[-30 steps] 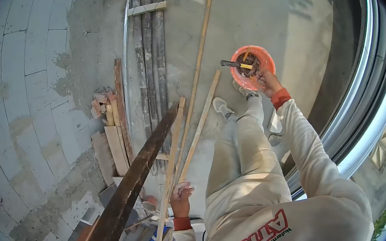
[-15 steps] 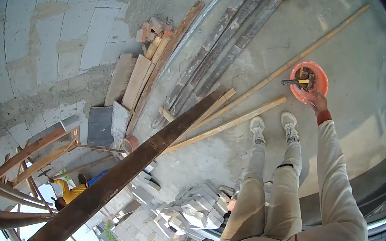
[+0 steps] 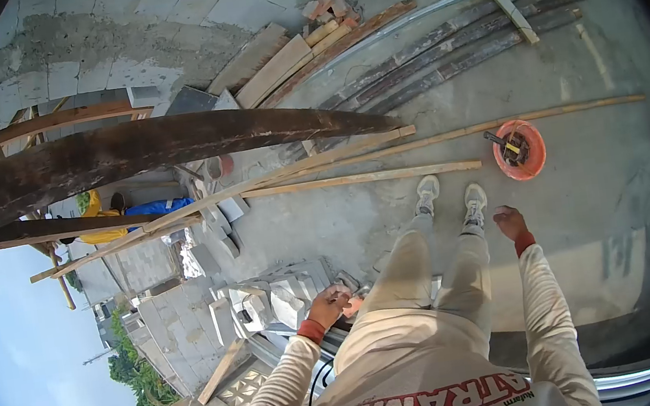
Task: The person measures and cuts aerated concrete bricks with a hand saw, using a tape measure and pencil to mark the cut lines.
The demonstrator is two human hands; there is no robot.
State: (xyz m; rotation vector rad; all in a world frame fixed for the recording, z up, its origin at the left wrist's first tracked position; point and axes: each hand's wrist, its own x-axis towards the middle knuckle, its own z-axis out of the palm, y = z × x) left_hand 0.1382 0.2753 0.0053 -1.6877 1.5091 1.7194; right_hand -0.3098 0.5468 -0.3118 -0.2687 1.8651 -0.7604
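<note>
An orange bucket (image 3: 534, 170) stands on the concrete floor, with a black-handled tool with a yellow part (image 3: 510, 147) resting in it among dark contents I cannot make out. My right hand (image 3: 510, 221) is below the bucket and apart from it, its fingers curled in with nothing visible in them. On the other side of my body, my left hand (image 3: 329, 306) hangs in front of stacked grey blocks (image 3: 253, 309). Its fingers are loosely bent and somewhat apart, with nothing visible held. A small orange-red thing (image 3: 353, 307) shows beside its fingertips, seemingly behind them.
A dark beam (image 3: 169, 141) crosses high in view. Long wooden strips (image 3: 363, 179) and a bamboo pole (image 3: 559, 113) run toward the bucket. Dark poles (image 3: 447, 68), planks (image 3: 271, 70) and bricks (image 3: 328, 9) lie beyond. Another person in blue trousers (image 3: 158, 212) is partly hidden behind beams.
My right hand has let go of the bucket's rim and drawn back toward me; the bucket now stands alone. My left hand has come up further into view. The view has turned and shifted.
</note>
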